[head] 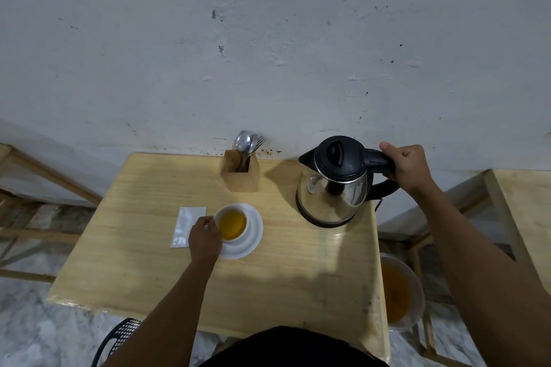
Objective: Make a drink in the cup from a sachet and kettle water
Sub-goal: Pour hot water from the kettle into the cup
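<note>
Two hands busy: right hand wrapped round the kettle handle, kettle standing on the table. Left hand pinches the cup rim; cup's on its saucer, already amber. Sachet lies flat beside it. Looks poured, so stirring's next, needs a spoon.

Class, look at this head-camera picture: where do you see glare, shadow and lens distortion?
Head view: glare streaks the steel kettle and the table in front of it; a soft shadow falls across the table's near edge; wide-angle distortion bends the wall-floor line, stretching both forearms. The right hand grips the kettle handle; the left hand touches the cup.
</note>
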